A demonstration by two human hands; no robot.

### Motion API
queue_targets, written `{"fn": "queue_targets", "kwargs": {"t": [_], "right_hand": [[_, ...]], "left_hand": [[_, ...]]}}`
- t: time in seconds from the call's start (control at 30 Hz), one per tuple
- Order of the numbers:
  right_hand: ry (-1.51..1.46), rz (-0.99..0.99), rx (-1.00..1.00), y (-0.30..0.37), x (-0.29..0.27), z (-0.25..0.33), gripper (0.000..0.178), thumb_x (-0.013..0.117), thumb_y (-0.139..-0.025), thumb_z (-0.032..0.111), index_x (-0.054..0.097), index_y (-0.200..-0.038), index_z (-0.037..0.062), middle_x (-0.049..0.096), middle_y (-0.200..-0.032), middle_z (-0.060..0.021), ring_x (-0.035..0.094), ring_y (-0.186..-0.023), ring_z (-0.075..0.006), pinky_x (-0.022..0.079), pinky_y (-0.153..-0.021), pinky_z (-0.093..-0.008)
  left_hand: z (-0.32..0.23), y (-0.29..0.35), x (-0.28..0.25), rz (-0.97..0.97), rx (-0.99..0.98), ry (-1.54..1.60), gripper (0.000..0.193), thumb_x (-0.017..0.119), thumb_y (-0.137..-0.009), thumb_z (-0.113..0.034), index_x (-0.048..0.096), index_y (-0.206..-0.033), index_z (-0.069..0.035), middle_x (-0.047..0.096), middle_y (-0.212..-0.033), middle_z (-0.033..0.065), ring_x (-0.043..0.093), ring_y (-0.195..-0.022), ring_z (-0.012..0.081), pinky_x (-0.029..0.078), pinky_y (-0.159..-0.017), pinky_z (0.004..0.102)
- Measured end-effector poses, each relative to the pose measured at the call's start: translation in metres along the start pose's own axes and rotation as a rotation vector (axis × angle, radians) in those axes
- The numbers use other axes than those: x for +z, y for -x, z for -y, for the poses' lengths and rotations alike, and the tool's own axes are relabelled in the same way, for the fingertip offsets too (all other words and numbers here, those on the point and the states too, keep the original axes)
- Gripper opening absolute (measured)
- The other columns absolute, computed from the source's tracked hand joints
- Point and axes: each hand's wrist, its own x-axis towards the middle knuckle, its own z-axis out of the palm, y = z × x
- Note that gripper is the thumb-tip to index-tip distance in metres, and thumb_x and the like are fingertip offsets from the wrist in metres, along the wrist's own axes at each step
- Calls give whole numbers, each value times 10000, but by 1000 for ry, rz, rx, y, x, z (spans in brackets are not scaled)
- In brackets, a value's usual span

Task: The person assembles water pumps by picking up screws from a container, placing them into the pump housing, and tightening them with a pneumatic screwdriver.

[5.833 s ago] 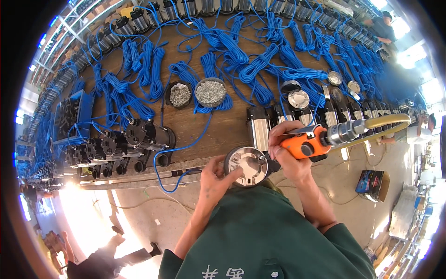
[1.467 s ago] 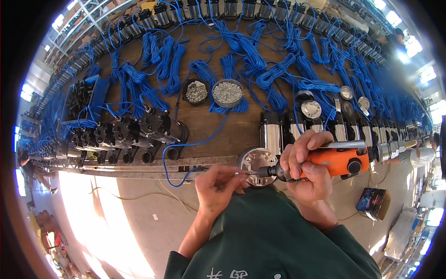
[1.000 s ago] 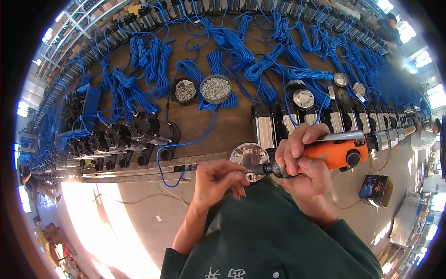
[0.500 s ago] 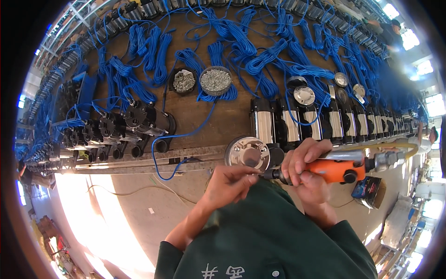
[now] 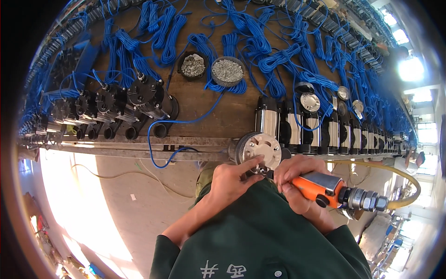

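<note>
A round pump or motor end [image 5: 260,146], with a pale face and screws around its rim, sits at the bench's front edge before me. My left hand [image 5: 230,183] has its index finger stretched over the lower face and its thumb apart below; the other fingers curl. A small part between finger and thumb is too small to make out. My right hand [image 5: 297,179] wraps the front of an orange air screwdriver [image 5: 318,188]. The tool's nose points at the lower rim of the face, beside my left thumb; its tip is partly hidden.
Bowls of small metal parts, one black [image 5: 193,65] and one grey [image 5: 227,70], stand on the bench [image 5: 200,109]. Black pumps [image 5: 151,97] line the left, silver-and-black motors [image 5: 268,118] the right. Blue cable coils [image 5: 274,60] lie behind. A yellow hose [image 5: 411,186] trails from the tool.
The screwdriver has tilted, its rear end swinging down and its nose shifting slightly left. My left finger and thumb have gone from a pinch at the tool's tip to apart, the index over the face.
</note>
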Motion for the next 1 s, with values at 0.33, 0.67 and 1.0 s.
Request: {"fn": "queue_targets", "kwargs": {"t": [0.33, 0.67, 1.0], "right_hand": [[328, 230, 25, -9, -8, 11, 220, 590, -661, -20, 622, -879, -32, 641, -740, -98, 642, -673, -184, 518, -644, -264], [-563, -836, 13, -50, -186, -18, 220, 580, -771, 39, 562, -990, 35, 559, -894, -89, 548, -673, -169, 488, -648, -344], [-799, -1392, 716, 0, -421, -204, 70, 662, -858, 117, 604, -874, 81, 564, -781, -35, 555, -635, -185, 485, -565, -348]], "left_hand": [[0, 3, 2, -61, 46, -102, 460, 790, -729, -268, 675, -1174, -235, 604, -564, 71, 593, -496, 230, 486, -517, 339], [-81, -30, 33, -43, 228, -860, 912, 832, -606, -429, 432, -1371, -132, 342, -1395, 167, 330, -1241, 428, 305, -972, 558], [-84, -57, 59, 87, 124, -960, 877, 888, -525, -330, 470, -1266, -118, 349, -1305, 220, 367, -1156, 438, 343, -943, 532]]}}
